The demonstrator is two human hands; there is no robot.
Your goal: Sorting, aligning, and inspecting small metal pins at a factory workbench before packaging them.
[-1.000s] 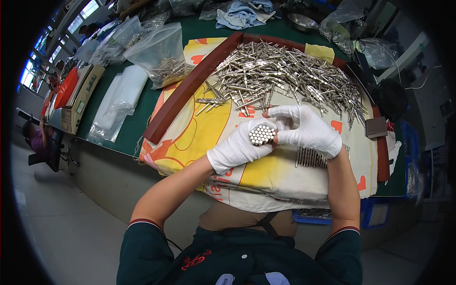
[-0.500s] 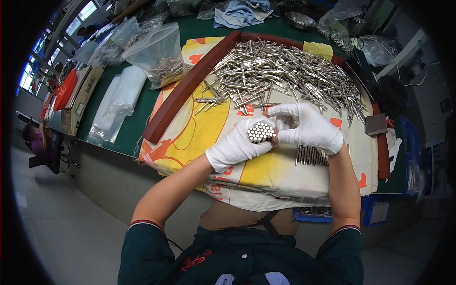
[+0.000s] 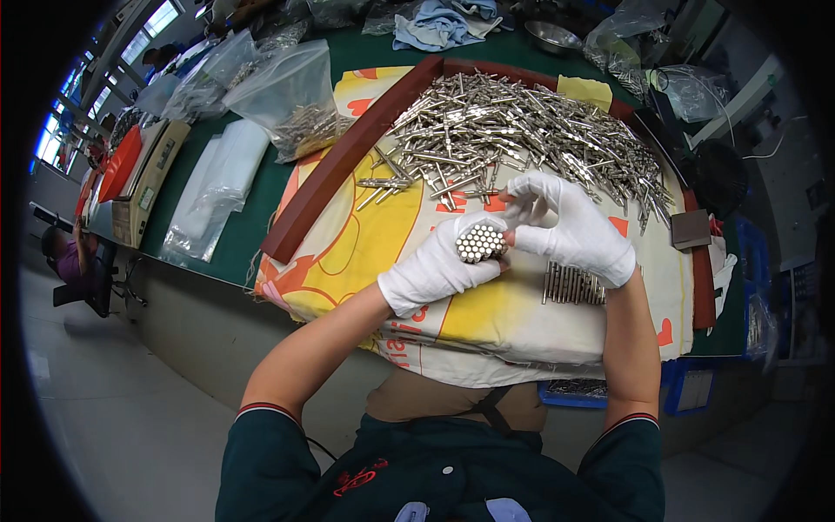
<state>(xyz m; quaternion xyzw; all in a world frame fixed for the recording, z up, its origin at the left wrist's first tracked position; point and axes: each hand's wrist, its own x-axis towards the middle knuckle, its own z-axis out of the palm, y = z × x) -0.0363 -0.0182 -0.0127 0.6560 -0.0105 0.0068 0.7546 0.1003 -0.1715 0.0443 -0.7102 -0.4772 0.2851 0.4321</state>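
Observation:
Both my hands wear white gloves. My left hand (image 3: 435,268) grips a tight bundle of metal pins (image 3: 481,242), their round ends facing up at me. My right hand (image 3: 570,228) rests against the bundle's right side, its fingertips touching the pins. Just beyond the hands lies a big loose pile of silver metal pins (image 3: 513,139) on a yellow and white printed cloth (image 3: 365,244). A neat row of pins (image 3: 574,285) lies on the cloth under my right wrist.
A dark red padded rim (image 3: 348,152) borders the cloth. Clear plastic bags (image 3: 291,96), one holding metal parts, and folded bags (image 3: 213,191) lie on the green table at left. A metal bowl (image 3: 552,36) and blue cloth sit at the back. Another person (image 3: 65,257) sits far left.
The hands and bundle stay in nearly the same place; my right fingers have shifted slightly against the bundle.

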